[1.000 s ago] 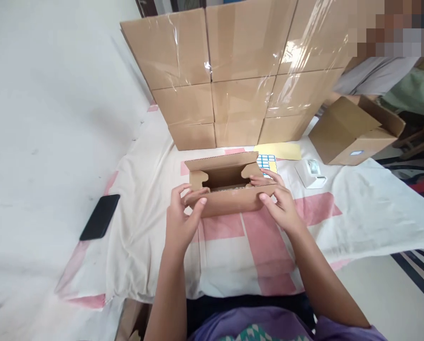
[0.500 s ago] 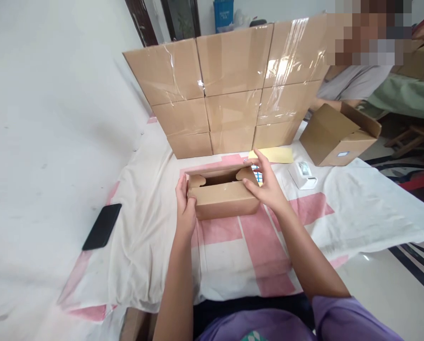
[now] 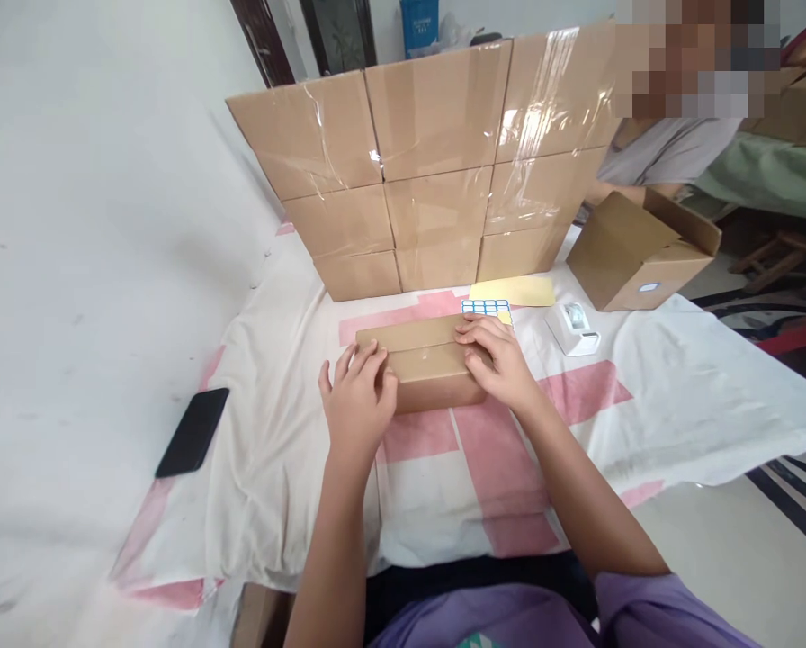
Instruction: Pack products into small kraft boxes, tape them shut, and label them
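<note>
A small cardboard box [image 3: 430,364] rests on the cloth in front of me, its top flaps folded down so that they meet along a seam. My left hand [image 3: 359,391] lies over the box's left end, fingers spread and touching the top. On the right end, my right hand [image 3: 494,355] presses its fingertips on the flaps, fingers apart and slightly bent. Neither hand is wrapped round the box. What is inside the box is hidden. Behind its right end lies a sheet of blue-bordered labels [image 3: 485,307], partly covered by my right hand.
Taped cardboard boxes [image 3: 436,216] form a wall behind. A yellow sheet [image 3: 521,291], a white label-dispenser-like device [image 3: 574,330] and an open carton [image 3: 639,256] stand to the right. A black phone [image 3: 192,432] lies left on the tablecloth [image 3: 268,486]. Another person [image 3: 673,153] sits beyond.
The box's open top has been closed, its flaps now lying flat. Both hands have moved from the box's sides onto its top, and the label sheet shows more.
</note>
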The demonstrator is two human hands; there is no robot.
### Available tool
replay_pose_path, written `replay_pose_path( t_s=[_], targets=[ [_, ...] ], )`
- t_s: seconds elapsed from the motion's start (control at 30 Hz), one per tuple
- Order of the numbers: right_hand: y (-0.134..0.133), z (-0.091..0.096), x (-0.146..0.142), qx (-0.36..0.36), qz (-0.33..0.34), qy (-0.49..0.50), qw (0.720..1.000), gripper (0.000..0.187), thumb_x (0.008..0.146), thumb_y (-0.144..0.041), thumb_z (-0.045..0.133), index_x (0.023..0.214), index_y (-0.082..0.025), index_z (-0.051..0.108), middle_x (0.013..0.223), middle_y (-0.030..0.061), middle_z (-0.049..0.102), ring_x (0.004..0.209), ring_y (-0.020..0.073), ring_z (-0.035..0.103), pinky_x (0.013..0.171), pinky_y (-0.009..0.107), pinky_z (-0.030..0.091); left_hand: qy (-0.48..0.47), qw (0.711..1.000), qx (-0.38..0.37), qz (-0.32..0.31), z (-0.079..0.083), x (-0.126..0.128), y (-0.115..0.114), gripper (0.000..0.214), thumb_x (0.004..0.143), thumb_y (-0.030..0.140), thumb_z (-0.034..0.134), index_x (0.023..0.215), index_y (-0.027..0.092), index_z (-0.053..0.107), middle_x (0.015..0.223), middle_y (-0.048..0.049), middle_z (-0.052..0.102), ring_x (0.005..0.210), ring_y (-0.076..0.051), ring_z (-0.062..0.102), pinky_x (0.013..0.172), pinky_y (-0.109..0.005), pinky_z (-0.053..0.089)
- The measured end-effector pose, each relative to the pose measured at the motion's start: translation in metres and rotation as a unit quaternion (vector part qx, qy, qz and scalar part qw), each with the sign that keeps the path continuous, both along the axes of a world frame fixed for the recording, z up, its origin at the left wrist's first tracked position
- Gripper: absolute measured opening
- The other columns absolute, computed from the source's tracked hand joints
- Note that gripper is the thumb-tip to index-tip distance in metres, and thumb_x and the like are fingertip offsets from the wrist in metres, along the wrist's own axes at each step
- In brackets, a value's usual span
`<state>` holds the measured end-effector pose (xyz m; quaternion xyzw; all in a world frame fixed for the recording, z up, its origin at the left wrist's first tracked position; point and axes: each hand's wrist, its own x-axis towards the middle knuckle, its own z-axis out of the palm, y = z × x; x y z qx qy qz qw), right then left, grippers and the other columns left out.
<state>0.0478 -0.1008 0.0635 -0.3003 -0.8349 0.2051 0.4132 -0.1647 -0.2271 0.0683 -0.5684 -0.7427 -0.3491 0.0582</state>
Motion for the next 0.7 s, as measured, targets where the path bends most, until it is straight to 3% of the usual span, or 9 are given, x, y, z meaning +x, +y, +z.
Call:
replay_pose_path(
  t_s=[0.1,0.2,0.4,0.5,0.57,0.6,0.7],
  targets=[
    [-0.003,0.005,-0.001,0.0,-0.007,-0.012,1.0,0.017,0.083,-0.016,0.052,0.094,-0.025,0.063,0.118,0.008,0.074,0.136,0.031,0.056,0.109,0.051,0.04,0.067,0.998,-0.016,-0.001,0.008,0.015,0.002,0.037,0.101,0.04,0.051,0.13,0.028,0.071,0.138,-0.0133,0.068,0.132,-0.037,0.059,0.122,-0.072,0.02],
    [-0.005,0.008,0.0,-0.008,-0.018,-0.033,0.999,0.019,0.084,-0.016,0.052,0.096,-0.024,0.064,0.12,0.0091,0.073,0.137,0.0321,0.055,0.109,0.051,0.04,0.115,0.993,-0.019,-0.029,0.007,0.025,0.008,0.043,0.101,0.047,0.052,0.135,0.029,0.069,0.133,-0.0169,0.066,0.127,-0.038,0.059,0.119,-0.073,0.025],
    [-0.013,0.004,0.001,-0.019,0.011,-0.015,1.0,0.027,0.096,-0.022,0.047,0.113,-0.023,0.068,0.126,0.0109,0.07,0.145,0.0303,0.048,0.115,0.052,0.038,0.153,0.986,-0.041,-0.055,0.006,0.024,0.015,0.06,0.092,0.064,0.061,0.136,0.025,0.069,0.127,-0.0184,0.063,0.119,-0.039,0.058,0.103,-0.057,0.049],
    [-0.009,-0.005,0.014,-0.036,0.026,0.039,0.998,0.029,0.1,-0.03,0.049,0.123,-0.024,0.066,0.136,0.0104,0.067,0.142,0.0265,0.052,0.118,0.048,0.039,0.152,0.984,-0.074,-0.048,0.01,0.02,0.014,0.062,0.091,0.064,0.062,0.139,0.026,0.067,0.13,-0.0178,0.063,0.118,-0.04,0.058,0.098,-0.054,0.053],
    [0.005,-0.013,0.036,-0.058,-0.041,0.079,0.994,0.028,0.099,-0.033,0.051,0.121,-0.024,0.067,0.134,0.0107,0.068,0.133,0.0257,0.059,0.113,0.046,0.044,0.147,0.984,-0.084,-0.049,0.01,0.019,0.013,0.061,0.092,0.063,0.061,0.142,0.027,0.065,0.134,-0.018,0.061,0.122,-0.041,0.056,0.097,-0.054,0.054],
    [0.015,-0.016,0.051,-0.076,-0.109,0.093,0.987,0.028,0.098,-0.033,0.051,0.118,-0.024,0.068,0.131,0.0109,0.068,0.128,0.0258,0.061,0.109,0.045,0.047,0.145,0.985,-0.084,-0.051,0.009,0.019,0.012,0.061,0.092,0.062,0.06,0.142,0.027,0.064,0.135,-0.0183,0.06,0.124,-0.042,0.055,0.098,-0.055,0.053],
    [0.052,-0.023,0.106,-0.168,-0.343,0.091,0.92,0.028,0.095,-0.033,0.05,0.11,-0.019,0.069,0.13,0.0133,0.066,0.123,0.0279,0.059,0.102,0.042,0.049,0.146,0.985,-0.07,-0.052,0.004,0.02,0.011,0.061,0.093,0.062,0.058,0.142,0.027,0.063,0.138,-0.0194,0.058,0.127,-0.043,0.053,0.103,-0.059,0.05]
  ],
)
